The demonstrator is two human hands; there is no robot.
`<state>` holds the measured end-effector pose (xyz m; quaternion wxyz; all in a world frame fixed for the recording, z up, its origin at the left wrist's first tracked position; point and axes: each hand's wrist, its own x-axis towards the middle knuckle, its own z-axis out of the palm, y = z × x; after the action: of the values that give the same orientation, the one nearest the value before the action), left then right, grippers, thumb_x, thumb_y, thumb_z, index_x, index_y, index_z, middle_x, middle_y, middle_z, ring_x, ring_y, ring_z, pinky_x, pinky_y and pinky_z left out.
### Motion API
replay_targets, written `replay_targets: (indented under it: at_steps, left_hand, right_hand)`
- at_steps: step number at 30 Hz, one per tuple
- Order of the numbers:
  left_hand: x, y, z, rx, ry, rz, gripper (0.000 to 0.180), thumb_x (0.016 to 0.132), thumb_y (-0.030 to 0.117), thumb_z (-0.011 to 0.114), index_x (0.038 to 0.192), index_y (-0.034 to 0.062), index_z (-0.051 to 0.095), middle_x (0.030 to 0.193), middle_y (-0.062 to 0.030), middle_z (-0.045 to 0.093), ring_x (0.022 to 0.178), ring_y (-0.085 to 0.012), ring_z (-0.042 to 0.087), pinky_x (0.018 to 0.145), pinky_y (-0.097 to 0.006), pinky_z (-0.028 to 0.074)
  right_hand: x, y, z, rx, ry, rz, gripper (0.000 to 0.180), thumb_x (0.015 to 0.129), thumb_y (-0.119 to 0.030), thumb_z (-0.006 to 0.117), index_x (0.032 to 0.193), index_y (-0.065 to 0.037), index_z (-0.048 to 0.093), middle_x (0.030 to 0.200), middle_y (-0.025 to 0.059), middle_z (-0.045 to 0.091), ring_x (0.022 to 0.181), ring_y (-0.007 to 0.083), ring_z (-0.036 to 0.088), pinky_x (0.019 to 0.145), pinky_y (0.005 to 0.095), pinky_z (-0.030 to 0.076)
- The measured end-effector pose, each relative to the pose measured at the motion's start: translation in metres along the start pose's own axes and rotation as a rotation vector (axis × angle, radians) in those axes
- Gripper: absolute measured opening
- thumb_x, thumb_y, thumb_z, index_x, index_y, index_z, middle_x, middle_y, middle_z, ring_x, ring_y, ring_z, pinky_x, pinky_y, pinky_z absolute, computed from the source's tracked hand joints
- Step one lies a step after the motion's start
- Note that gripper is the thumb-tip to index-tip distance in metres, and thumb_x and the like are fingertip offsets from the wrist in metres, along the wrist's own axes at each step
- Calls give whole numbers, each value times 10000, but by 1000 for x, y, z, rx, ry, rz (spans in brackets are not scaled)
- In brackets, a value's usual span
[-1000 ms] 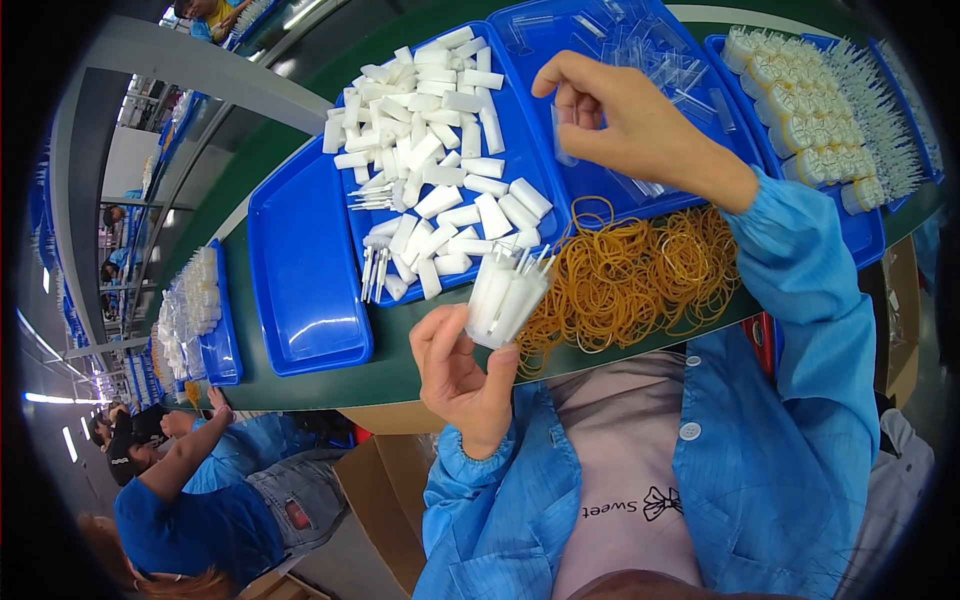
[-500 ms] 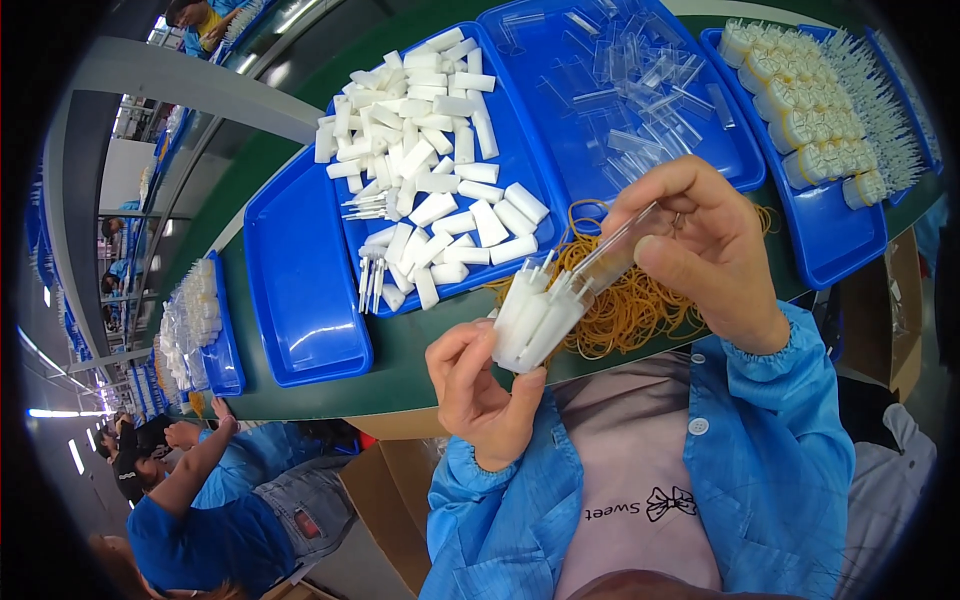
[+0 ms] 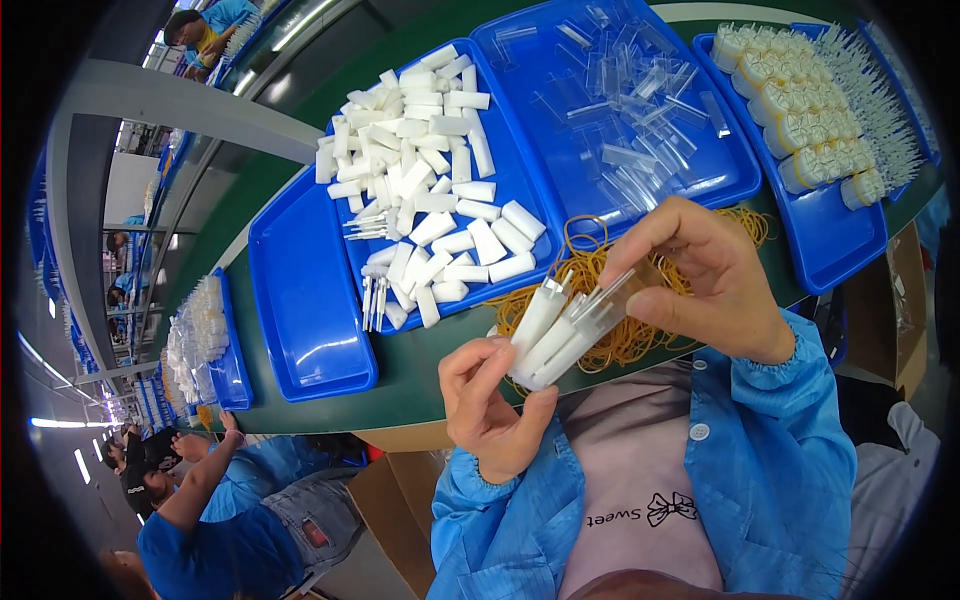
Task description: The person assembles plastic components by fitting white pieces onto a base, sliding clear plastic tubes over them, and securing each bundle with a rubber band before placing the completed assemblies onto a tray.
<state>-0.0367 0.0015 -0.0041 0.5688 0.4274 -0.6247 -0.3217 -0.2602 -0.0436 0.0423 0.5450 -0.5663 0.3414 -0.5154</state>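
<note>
Between the fingers of my left hand [image 3: 492, 410] is a bundle of white foam-like pieces [image 3: 540, 330], tilted, with thin metal pins sticking out of its upper ends. My right hand [image 3: 705, 280] pinches a clear plastic piece [image 3: 607, 308] between thumb and fingers. This piece lies along the right side of the bundle, overlapping it. Whether it goes round the white pieces or only lies against them I cannot tell. Behind both hands spreads a heap of tan rubber bands [image 3: 615, 350], partly hidden by them.
One blue tray [image 3: 515, 125] holds many loose white pieces; another blue tray [image 3: 520, 85] holds clear plastic pieces. At the left is a third blue tray [image 3: 310, 300]. Banded bundles [image 3: 815, 130] fill a tray at right. A cardboard box [image 3: 405, 510] stands below the green table [image 3: 415, 360]. Co-workers sit at left.
My right hand has come down and slightly right, bringing the clear plastic piece lower along the white bundle. My left hand has shifted slightly down and right with the bundle.
</note>
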Motion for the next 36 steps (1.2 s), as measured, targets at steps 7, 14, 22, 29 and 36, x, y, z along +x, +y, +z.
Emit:
replay_targets:
  at_steps: [7, 14, 22, 29, 36]
  left_hand:
    - [1, 4, -1, -90, -26, -85, 501, 658, 70, 774, 1122, -14, 606, 1086, -124, 496, 972, -209, 509, 839, -302, 432]
    - [4, 12, -1, -137, -77, -117, 469, 671, 80, 762, 1105, -23, 617, 1081, -124, 493, 955, -194, 512, 817, -275, 427]
    - [12, 23, 2, 156, -220, -2, 407, 632, 47, 701, 1035, 11, 657, 1045, -107, 495, 942, -221, 518, 843, -334, 436]
    - [15, 21, 3, 139, -242, -33, 386, 628, 42, 695, 1011, 13, 669, 1039, -106, 503, 948, -219, 516, 840, -332, 435]
    - [12, 7, 6, 99, -153, 2, 424, 632, -24, 693, 1051, -3, 631, 1088, -117, 483, 988, -210, 522, 848, -318, 462]
  right_hand:
    - [-7, -6, 1, -269, 66, -92, 248, 739, -50, 729, 954, -1, 613, 895, 90, 648, 848, 168, 636, 765, 276, 496]
    - [-12, -8, 0, -230, 42, -25, 265, 756, -61, 735, 973, -10, 592, 935, 89, 648, 887, 161, 635, 805, 275, 498]
    - [-11, 1, -4, 10, 54, 41, 275, 794, -55, 711, 1015, 11, 563, 962, 110, 631, 908, 156, 630, 798, 264, 503]
    - [-11, 1, -7, -54, 24, 30, 270, 796, -60, 707, 1016, 12, 567, 959, 99, 634, 893, 150, 630, 787, 260, 498]
    - [-11, 4, -4, -232, 12, -57, 245, 783, -82, 715, 990, 2, 615, 943, 88, 642, 872, 149, 619, 766, 270, 484]
